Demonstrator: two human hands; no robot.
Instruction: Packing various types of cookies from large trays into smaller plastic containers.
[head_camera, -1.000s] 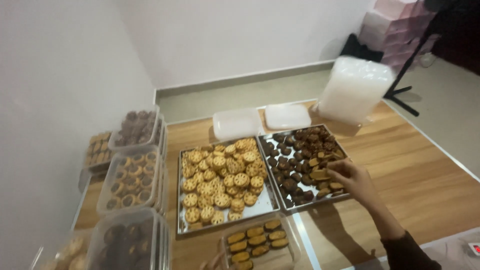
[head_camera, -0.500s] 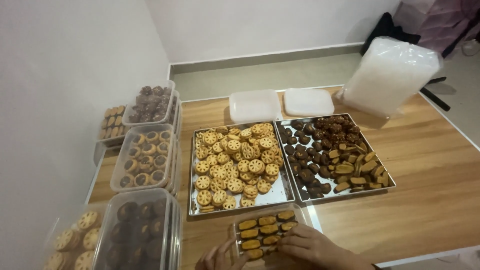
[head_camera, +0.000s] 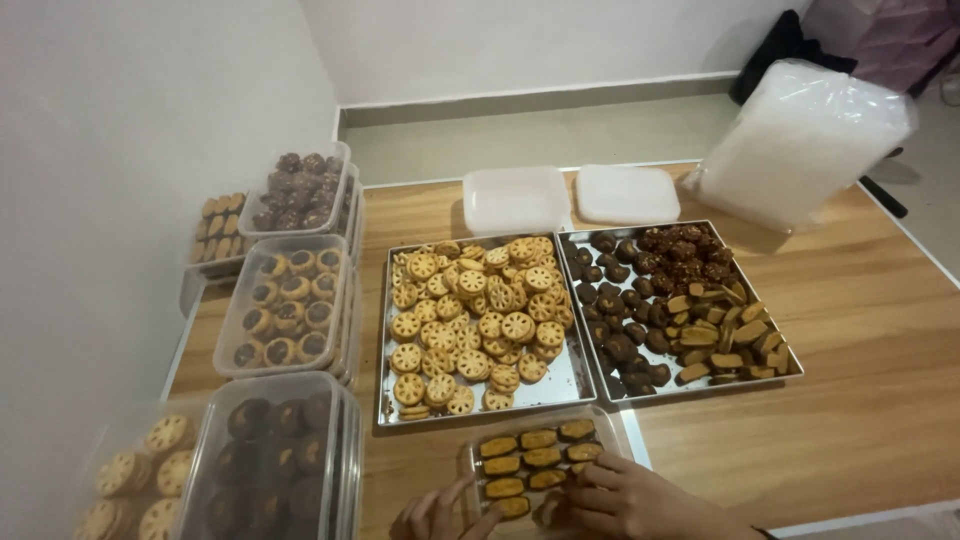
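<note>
Fingers of the right hand (head_camera: 625, 498) pinch a biscuit over the clear tub (head_camera: 545, 462); left hand (head_camera: 432, 515), loosely spread, steadies its rim. Best to lay rows snugly.

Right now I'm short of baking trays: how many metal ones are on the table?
2. The tray of round cookies lies centre; the tray of dark cookies touches its right side. None looks hidden.

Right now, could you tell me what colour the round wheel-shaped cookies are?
Golden yellow, seen in the head view on the left metal tray: wheel-shaped cookies.

Wooden table (head_camera: 880, 340) bears two cookie trays (head_camera: 560, 392) and clear boxes (head_camera: 290, 310).
</note>
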